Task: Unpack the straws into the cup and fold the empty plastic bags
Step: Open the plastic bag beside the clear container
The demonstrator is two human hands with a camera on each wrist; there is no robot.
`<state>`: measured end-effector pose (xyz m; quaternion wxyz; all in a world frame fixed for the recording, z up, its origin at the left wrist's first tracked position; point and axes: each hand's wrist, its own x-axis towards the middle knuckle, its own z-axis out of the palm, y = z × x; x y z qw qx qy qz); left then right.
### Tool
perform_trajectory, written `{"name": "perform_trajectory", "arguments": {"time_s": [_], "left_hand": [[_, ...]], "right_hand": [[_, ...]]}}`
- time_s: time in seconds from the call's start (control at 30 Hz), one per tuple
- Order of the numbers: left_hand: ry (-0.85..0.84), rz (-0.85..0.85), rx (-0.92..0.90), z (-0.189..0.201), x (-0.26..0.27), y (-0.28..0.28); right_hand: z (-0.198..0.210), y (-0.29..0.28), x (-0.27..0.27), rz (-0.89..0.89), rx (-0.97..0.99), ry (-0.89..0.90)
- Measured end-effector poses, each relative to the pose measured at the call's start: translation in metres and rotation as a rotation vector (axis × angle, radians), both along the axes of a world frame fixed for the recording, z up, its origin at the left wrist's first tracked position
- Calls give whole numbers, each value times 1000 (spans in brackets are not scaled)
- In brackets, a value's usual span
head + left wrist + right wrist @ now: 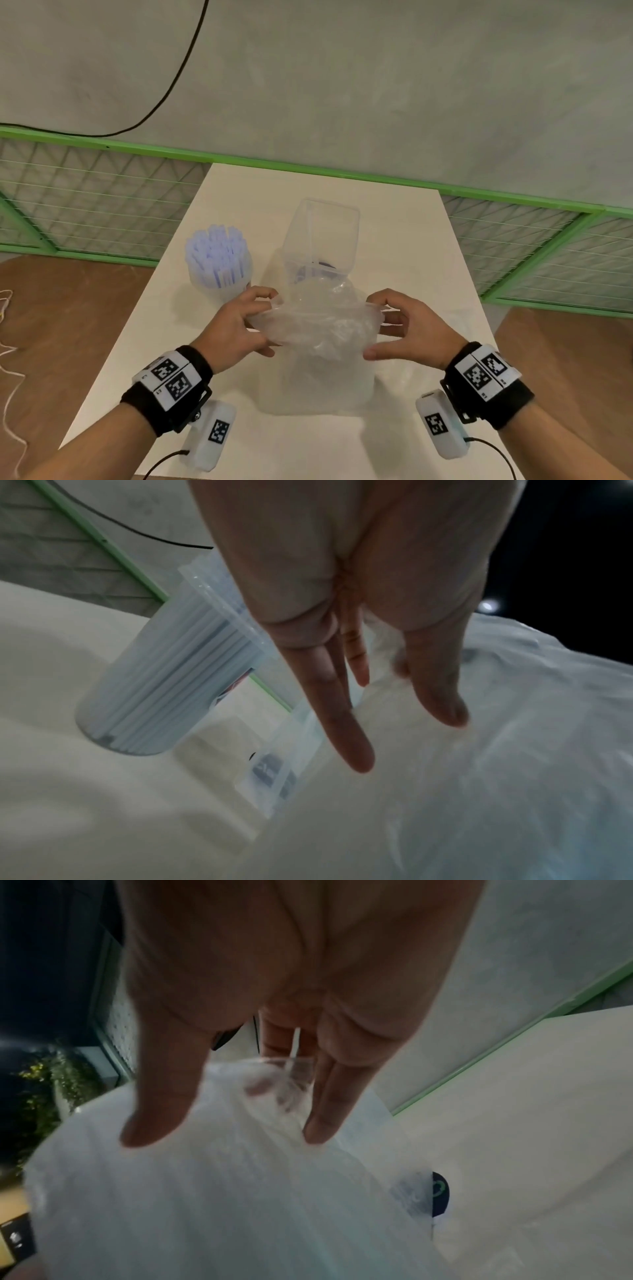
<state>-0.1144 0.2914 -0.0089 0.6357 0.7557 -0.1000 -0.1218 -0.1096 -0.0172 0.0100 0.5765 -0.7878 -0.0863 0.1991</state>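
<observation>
Your left hand [239, 325] and right hand [407, 329] are apart, one at each side of a clear plastic bag [318, 329]. Each hand pinches an edge of the bag between thumb and curled fingers. The bag is crumpled and held just above the white tabletop [130, 346], near its middle. Its long axis runs left to right between your hands.

A second clear bag [322, 236] lies on the tabletop beyond the held one, touching or overlapped by it. Its long axis runs away from you, and its far end is raised. A dark round printed mark [440, 1194] shows on it in the right wrist view; the print is too blurred to read. The left wrist view shows further dark print on this bag, also unreadable.

The cup [222, 274] stands upright on the tabletop, just beyond your left hand and left of the second bag. It is full of pale blue-white straws [215, 250] that stand upright with their ends above the rim.

Both wrists carry black bands with square black-and-white marker tags [171, 377]; no text on them is legible. A green rail [342, 174] with wire mesh panels runs behind the tabletop. A black cable [178, 72] crosses the grey wall above it. White cord [10, 377] lies on the brown floor at the left.
</observation>
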Motion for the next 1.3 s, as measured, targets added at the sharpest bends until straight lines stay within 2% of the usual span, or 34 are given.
{"name": "perform_trajectory", "arguments": {"time_s": [0.17,0.23,0.33,0.47,0.67,0.8,0.9,0.97,1.03,1.13,1.2,1.3], "left_hand": [[-124,-48,120,-9,-8,-1],[-182,-65,173,-9,-13,-2],[-179,-55,197,-5,-21,-5],[-223,59,154,-5,-25,-11],[-469,107,137,-16,-36,-15],[-597,105,259,-25,-37,-16],[-652,54,296,-22,-38,-18],[-615,-6,280,-22,-44,-15],[-459,-18,206,-18,-52,-11],[-235,106,50,-14,-54,-9],[-211,171,54,-16,-48,-10],[-133,130,131,-25,-39,-8]], "right_hand": [[-6,11,-4,-175,-18,-253],[-9,13,-7,-207,10,-278],[-15,18,-13,-236,57,-326],[-23,23,-22,-213,133,-369],[-33,20,-36,-110,-107,-580],[-18,24,-49,20,-167,-520],[-18,28,-54,-90,-173,-486],[-24,31,-57,-132,-183,-543],[-32,31,-60,-178,-174,-587],[-34,29,-61,-277,-122,-464],[-32,30,-59,-288,-118,-416],[-33,29,-57,-234,-151,-351]]}}
